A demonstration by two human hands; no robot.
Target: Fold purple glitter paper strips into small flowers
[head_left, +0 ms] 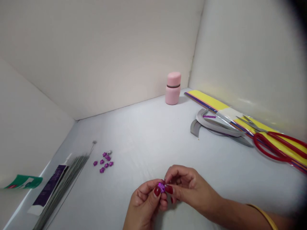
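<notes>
Between my two hands is a small shiny purple paper star [161, 187]. My left hand [146, 199] pinches it between thumb and fingers from the left. From the right, my right hand [189, 188] has its thumb and forefinger closed at the star's edge, and its other fingers are curled. Off to the left, several finished purple paper stars [102, 162] lie loosely grouped on the white table [134, 140], with a silver star [109, 152] at the top of the group.
At the left lie a bundle of thin wires [64, 183], a purple-and-white glue tube [50, 185] and a green packet [26, 181]. A pink flask [173, 88] stands at the back. On the right are grey paper strips [216, 124], red-handled scissors [273, 137] and yellow paper sheets [208, 100].
</notes>
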